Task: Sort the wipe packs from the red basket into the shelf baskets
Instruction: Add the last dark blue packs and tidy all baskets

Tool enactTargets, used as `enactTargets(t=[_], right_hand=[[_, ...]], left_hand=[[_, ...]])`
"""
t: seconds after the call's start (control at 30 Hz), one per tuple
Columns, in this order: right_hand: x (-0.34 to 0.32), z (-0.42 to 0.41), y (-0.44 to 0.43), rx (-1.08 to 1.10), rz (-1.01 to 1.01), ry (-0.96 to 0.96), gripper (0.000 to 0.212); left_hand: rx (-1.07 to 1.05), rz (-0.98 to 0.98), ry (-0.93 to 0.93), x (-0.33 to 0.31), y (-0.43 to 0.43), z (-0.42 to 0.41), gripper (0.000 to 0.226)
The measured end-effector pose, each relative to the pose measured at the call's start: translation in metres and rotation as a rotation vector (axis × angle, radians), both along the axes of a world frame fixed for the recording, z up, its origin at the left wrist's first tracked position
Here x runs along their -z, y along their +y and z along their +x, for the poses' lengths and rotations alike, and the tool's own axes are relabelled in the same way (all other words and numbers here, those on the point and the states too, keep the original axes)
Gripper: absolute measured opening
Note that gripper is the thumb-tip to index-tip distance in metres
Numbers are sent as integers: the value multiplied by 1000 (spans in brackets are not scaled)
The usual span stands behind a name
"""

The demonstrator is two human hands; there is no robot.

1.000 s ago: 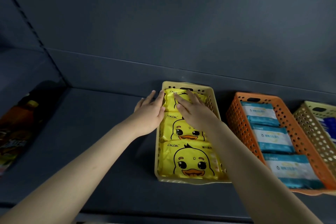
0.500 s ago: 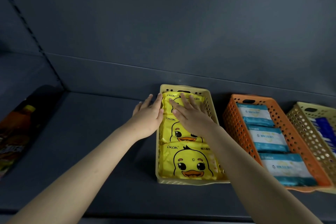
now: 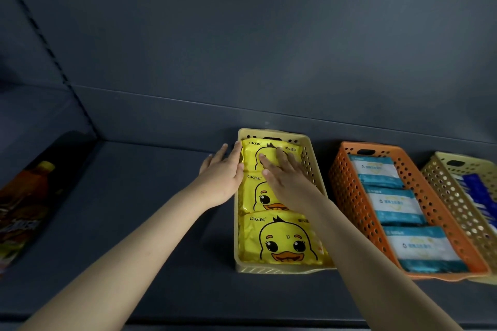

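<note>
A pale yellow basket [image 3: 271, 269] stands on the dark shelf and holds three yellow duck wipe packs in a row. My right hand [image 3: 285, 177] lies flat with straight fingers on the far duck pack [image 3: 251, 154] and partly covers the middle one [image 3: 258, 196]. The near duck pack [image 3: 279, 242] is fully visible. My left hand [image 3: 222, 173] rests with straight fingers against the outside of the basket's left wall, near its far corner. The red basket is out of view.
To the right stand an orange basket [image 3: 347, 193] with three teal-and-white wipe packs and a second pale yellow basket [image 3: 443, 185] with blue packs. Dark snack bags [image 3: 24, 204] lie at the left. The shelf's back wall rises just behind the baskets.
Both hands have stayed flat at the far end of the duck basket, with the fingers barely shifting on the far pack. The view has drifted slightly.
</note>
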State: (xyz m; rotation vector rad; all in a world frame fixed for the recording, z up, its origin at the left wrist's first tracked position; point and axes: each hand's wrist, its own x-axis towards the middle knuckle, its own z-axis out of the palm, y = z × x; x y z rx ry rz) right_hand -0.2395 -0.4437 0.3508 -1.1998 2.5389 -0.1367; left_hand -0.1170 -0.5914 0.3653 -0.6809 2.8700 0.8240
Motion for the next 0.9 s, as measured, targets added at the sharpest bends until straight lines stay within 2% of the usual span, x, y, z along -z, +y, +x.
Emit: enactTargets(t=[0.2,0.33,0.4,0.57,0.73,0.9], right_hand=[[-4,0,-3,-3,69,-16,53],[-15,24,13,10,18,-53,54],[-9,39,19,-27,65,-29,53],[6,49,16,-8,123,44,55],[-9,51,28,-109,168,2,60],[-3,64,39,-221,218,19,66]], left_hand=[[-8,35,-19,-6,3,3,57],[-40,240,15,-3,7,8,60],[-50,342,44,1,13,12,61],[-85,413,105,7,19,17,58],[-65,417,100,7,23,24,61],[-104,536,218,20,31,33,59]])
